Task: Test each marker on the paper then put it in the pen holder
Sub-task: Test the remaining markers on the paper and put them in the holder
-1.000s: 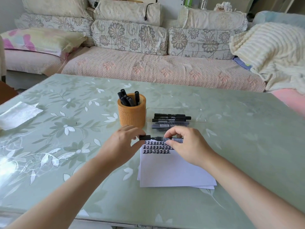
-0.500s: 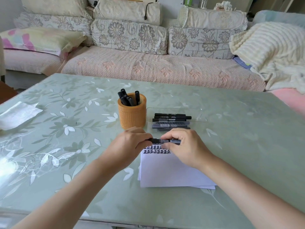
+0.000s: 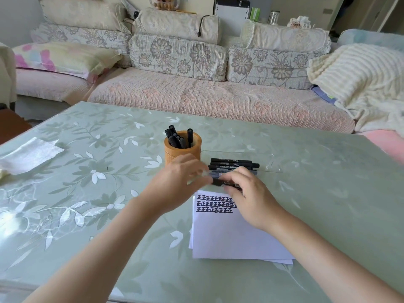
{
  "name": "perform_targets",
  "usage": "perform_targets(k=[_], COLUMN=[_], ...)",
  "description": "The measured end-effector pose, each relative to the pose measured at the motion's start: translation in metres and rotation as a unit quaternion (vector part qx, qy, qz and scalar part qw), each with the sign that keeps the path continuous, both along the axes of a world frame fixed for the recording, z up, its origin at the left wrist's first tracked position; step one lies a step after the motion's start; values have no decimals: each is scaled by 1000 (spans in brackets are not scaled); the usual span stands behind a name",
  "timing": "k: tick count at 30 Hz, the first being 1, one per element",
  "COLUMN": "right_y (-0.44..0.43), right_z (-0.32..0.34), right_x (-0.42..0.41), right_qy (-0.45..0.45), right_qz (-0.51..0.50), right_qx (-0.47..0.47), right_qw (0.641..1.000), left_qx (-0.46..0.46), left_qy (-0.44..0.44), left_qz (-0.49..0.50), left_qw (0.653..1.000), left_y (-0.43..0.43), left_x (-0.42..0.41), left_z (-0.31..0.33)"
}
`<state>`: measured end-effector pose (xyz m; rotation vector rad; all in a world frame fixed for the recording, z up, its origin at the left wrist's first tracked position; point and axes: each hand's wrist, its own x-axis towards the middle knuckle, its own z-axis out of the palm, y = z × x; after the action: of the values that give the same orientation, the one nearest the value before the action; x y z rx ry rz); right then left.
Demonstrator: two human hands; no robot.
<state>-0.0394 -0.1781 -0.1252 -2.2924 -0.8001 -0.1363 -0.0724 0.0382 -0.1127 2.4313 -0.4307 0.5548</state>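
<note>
blurring hid most of the marker (image 3: 220, 182), held level between both hands just above the paper's (image 3: 229, 237) far edge on the bench (image 3: 109, 171). the left hand (image 3: 177, 182) was closed on one end, its fingers smeared; the right hand (image 3: 247, 193) was curled around the other. the pen holder (image 3: 182, 149) was partly covered by the left hand.
</note>
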Motion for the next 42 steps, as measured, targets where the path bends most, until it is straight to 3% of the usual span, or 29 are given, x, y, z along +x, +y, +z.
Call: perform_targets(k=[4, 7, 10, 15, 18, 23, 32, 35, 38, 42], right_y=[10, 27, 49, 88, 102, 107, 121, 109, 83, 49], right_z=[11, 34, 58, 75, 74, 70, 74, 76, 68, 48], right_x=[8, 25, 52, 86, 96, 95, 91, 86, 91, 96], right_qy=[14, 15, 32, 34, 43, 15, 78, 82, 37, 36], right_qz=[-30, -71, -83, -77, -87, -117, -48, -13, -54, -66], right_qx=[80, 156, 233, 226, 168, -36, -171, -142, -122, -296], right_qw=[996, 985, 968, 971, 981, 992, 981, 986, 990, 952], left_qx=[-93, -150, -184, -212, -220, -231, -226, -197, -178, -150], left_qy=[-79, -70, 14, 97, 81, 60, 67, 65, 13, -56], left_qz=[158, 246, 249, 210, 200, 224, 244, 246, 280, 270], left_qw=[980, 955, 951, 950, 951, 945, 941, 947, 943, 950], left_y=[18, 27, 32, 32, 29, 27, 24, 21, 19, 13], left_x=[20, 29, 33, 44, 49, 53, 49, 45, 34, 16], left_z=[3, 0, -6, -15, -18, -18, -18, -20, -23, -25])
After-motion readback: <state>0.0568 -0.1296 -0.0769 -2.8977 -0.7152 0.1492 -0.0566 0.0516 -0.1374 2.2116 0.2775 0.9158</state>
